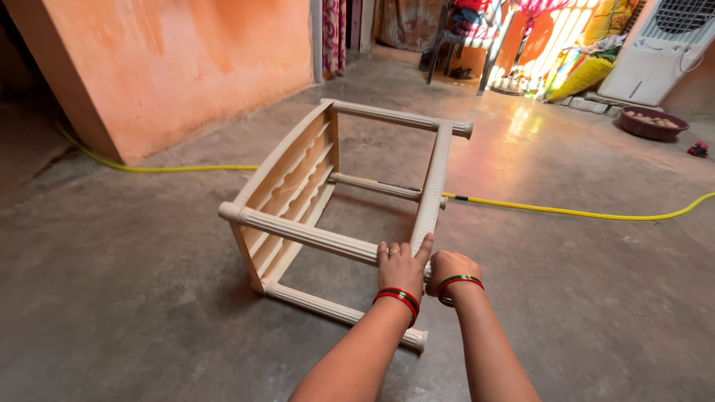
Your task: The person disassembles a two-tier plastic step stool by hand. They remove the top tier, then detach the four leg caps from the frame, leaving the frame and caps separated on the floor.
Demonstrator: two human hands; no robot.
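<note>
One cream plastic rack frame lies on its side on the grey concrete floor: one slatted side panel, four ribbed tubular posts counted, one flat crosspiece at the near end. Two hands, both at that near end. Left hand flat on the joint of post and crosspiece, fingers pressed together, index finger stretched up along the crosspiece. Right hand just beside it, fingers curled in a fist against the frame; what it pinches, cannot tell. One yellow hose runs under and behind the frame. One orange wall left of the frame; one white air cooler and one brown bowl far right beyond it.
</note>
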